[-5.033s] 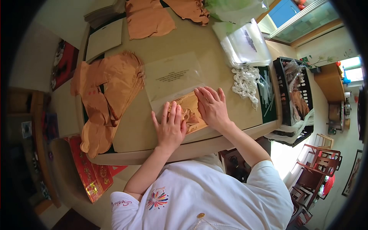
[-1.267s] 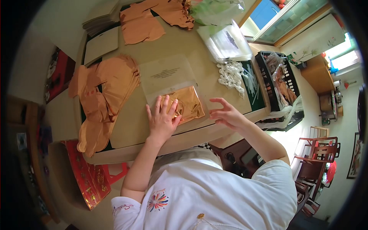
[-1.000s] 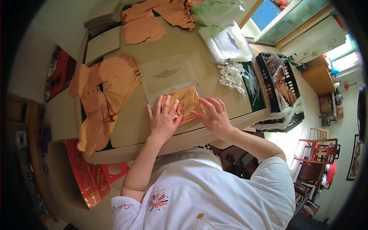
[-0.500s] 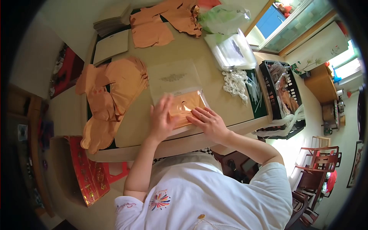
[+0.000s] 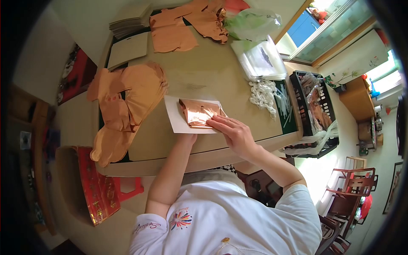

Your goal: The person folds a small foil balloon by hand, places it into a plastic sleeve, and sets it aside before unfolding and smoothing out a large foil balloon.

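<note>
A folded rose-gold foil balloon (image 5: pixel 197 115) lies on a white card (image 5: pixel 175 117), which is tilted and lifted at the table's near edge. From beneath, my left hand (image 5: pixel 187 139) holds the card; its fingers are hidden below. At the right edge, my right hand (image 5: pixel 235 131) grips the folded foil, with its fingers together on top and the thumb out of sight. Faint print (image 5: pixel 195 86) shows just beyond the card, perhaps on a clear bag flap. To the left lies a stack of flat rose-gold foil balloons (image 5: pixel 144 91).
More flat foil (image 5: pixel 174 36) and grey-white cards (image 5: pixel 128 50) lie at the back. On the right are clear plastic bags (image 5: pixel 261 59), white ribbon (image 5: pixel 263 97), thin clear sticks (image 5: pixel 284 102) and a black crate (image 5: pixel 312 102). A red box (image 5: pixel 100 195) stands below left.
The packet has been raised and tilted, and its white card now shows. My left hand has gone from above the foil to underneath. My right hand stays at the right edge.
</note>
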Motion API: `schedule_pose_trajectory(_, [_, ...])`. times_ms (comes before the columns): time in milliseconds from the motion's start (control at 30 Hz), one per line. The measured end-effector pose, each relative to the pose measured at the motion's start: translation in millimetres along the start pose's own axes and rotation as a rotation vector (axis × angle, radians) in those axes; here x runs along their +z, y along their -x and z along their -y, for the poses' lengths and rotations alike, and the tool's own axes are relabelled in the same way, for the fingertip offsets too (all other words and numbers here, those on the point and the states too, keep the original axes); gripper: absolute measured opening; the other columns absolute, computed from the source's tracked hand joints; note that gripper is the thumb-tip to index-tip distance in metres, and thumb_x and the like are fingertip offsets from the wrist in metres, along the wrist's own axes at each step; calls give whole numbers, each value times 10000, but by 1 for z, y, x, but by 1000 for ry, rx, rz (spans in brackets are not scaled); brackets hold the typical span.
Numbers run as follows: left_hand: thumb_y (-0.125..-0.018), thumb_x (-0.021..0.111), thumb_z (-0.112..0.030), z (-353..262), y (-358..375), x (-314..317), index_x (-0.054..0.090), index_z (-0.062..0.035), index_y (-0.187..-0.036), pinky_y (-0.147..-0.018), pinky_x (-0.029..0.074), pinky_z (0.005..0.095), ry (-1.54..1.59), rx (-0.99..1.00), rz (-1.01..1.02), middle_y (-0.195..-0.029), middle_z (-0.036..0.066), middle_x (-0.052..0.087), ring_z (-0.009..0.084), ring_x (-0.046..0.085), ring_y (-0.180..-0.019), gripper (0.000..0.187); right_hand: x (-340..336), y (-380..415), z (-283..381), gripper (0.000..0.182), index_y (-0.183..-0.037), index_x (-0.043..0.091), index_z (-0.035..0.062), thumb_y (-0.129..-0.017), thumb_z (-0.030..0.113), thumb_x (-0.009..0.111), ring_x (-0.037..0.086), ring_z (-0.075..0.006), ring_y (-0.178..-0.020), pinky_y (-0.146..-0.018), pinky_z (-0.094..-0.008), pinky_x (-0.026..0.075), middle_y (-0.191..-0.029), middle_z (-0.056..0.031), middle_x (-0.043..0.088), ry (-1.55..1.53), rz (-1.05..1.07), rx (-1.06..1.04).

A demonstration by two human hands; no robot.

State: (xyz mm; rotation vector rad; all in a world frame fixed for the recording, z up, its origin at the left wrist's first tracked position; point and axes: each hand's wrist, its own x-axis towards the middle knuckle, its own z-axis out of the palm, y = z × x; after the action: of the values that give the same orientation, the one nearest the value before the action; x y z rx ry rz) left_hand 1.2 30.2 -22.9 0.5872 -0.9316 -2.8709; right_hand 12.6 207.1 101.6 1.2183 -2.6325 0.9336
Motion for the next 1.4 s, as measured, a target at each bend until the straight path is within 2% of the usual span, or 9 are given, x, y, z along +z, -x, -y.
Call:
schedule_pose_trajectory(267, [-956,548,-225,-12,39,47,459,-148,-1267,-903,524,319,-396,-138,-105,-1208,49,541,172,568,-1093,332,14,-12,-6,515,-1218,624,156,-746,-43,572,595,-267,-1125,-941,-396,499,-1207,-80,629,114,-77,-54])
schedule_pose_trajectory(400, [-971,503,-316,-6,31,30,463,-121,-1278,-932,506,351,-72,-62,-275,-1250,55,523,184,545,-1139,366,12,-8,-8,531,-1220,623,157,-733,-48,571,596,-261,-1125,-942,-396,497,-1204,-79,630,103,-44,-69])
schedule_pose_trajectory(500, [-981,473,-330,-25,22,1,457,-81,-1302,-952,493,370,-132,149,6,-1263,63,521,198,541,-1152,407,7,2,-14,532,-1219,623,159,-733,-50,568,597,-260,-1125,-947,-394,496,-1207,-77,628,106,23,-47])
schedule_pose_trajectory(733, [-967,505,-240,-40,42,17,501,-20,-1244,-803,524,313,-247,180,-135,-1189,78,557,169,584,-1023,353,19,5,-16,517,-1216,625,163,-743,-40,568,594,-267,-1126,-956,-398,487,-1219,-76,625,96,26,-22])
schedule_pose_trajectory(867, [-970,488,-221,-52,27,-28,474,9,-1266,-890,504,343,-366,92,202,-1213,103,547,194,576,-1079,374,19,11,-23,554,-1240,603,160,-726,-42,566,575,-272,-1149,-965,-402,476,-1242,-84,606,106,56,-33])
schedule_pose_trajectory(1033, [-963,540,-260,-24,44,18,444,-75,-1308,-901,505,317,-181,89,-55,-1243,62,533,173,557,-1107,403,24,-1,-13,492,-1206,635,163,-763,-39,563,599,-272,-1120,-944,-397,499,-1207,-74,632,53,-27,-21])
schedule_pose_trajectory(1067, [-963,542,-281,-17,43,8,410,-114,-1339,-998,462,335,-251,98,78,-1287,49,509,180,524,-1174,433,25,-3,-10,490,-1207,634,163,-766,-37,563,599,-270,-1121,-942,-395,500,-1210,-72,631,42,-32,-32])
schedule_pose_trajectory(1200, [-969,536,-287,-7,31,25,424,-136,-1329,-979,481,352,-309,-110,13,-1319,33,499,180,519,-1188,407,29,-13,-9,489,-1211,633,164,-770,-36,565,601,-260,-1123,-938,-391,501,-1212,-65,631,79,-64,-64])
schedule_pose_trajectory(1400, [-973,522,-280,-4,29,21,428,-193,-1343,-917,507,347,-294,-137,45,-1331,12,506,152,517,-1198,391,27,-19,-14,426,-1149,650,137,-753,-14,606,566,-268,-1125,-966,-416,447,-1169,-60,623,205,-115,-134])
